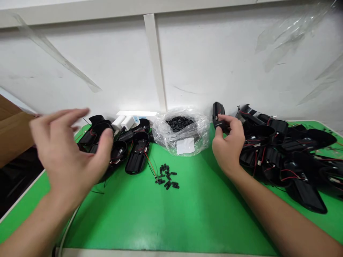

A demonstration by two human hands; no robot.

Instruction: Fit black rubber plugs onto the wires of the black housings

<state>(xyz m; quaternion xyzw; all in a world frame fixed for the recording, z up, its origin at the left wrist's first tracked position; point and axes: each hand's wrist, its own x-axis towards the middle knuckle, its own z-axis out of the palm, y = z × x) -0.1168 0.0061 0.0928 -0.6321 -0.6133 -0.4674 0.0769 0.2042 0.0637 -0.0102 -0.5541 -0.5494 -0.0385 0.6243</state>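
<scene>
One black casing [218, 111] is pinched in the grip of the right hand [227, 142] near the counter [174, 221]'s back edge. The left hand [69, 150], its grip spread wide and empty, is before the left-edge casings [137, 157]. Small black pieces [168, 175] lie mid-counter, in front of a plastic bag [163, 137].

Black ribbed plastic piece [218, 109]: pinched in right hand [229, 141], long axis roughly upright, lower part partly covered by hand. Glossy black plastic housings with rounded cups and elongated compartments [137, 153]: near left hand [72, 150], clustered, some overlapping, red wires visible; rightmost front one lies open side up on green table [150, 221], cup end farther away, reddish wire trailing toward right.
</scene>
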